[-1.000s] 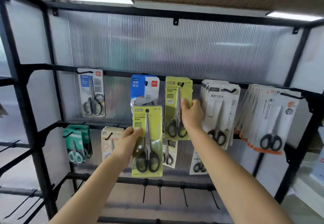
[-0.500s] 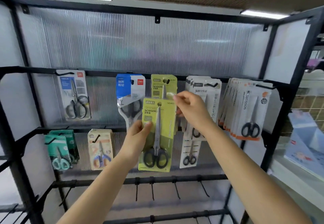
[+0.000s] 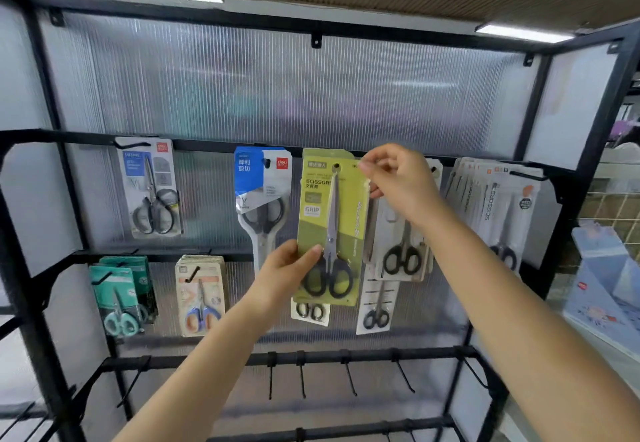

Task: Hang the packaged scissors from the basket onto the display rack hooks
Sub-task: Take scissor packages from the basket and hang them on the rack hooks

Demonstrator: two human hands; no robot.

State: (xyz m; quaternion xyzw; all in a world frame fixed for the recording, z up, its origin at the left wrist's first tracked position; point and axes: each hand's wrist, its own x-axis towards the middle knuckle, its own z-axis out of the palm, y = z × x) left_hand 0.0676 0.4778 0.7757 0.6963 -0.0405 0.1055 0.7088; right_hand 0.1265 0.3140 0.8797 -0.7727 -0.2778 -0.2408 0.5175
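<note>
Green pack [image 3: 330, 227]: packaged scissors, black handles, up against the rack's top rail [image 3: 207, 145], hole at rail height; on hook or not, can't tell.
Left hand [image 3: 287, 270]: thumb and fingers pinch pack's lower left edge.
Right hand [image 3: 398, 182]: fingers curled, pinching pack's top right corner.
Neighbours: blue pack [image 3: 263, 195] just left of green pack, grey packs [image 3: 498, 206] to its right.

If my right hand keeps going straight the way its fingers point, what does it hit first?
Likely the top right edge of the green scissors pack: the right hand points left at it, fingertips apparently already touching, though depth is unclear.
</note>
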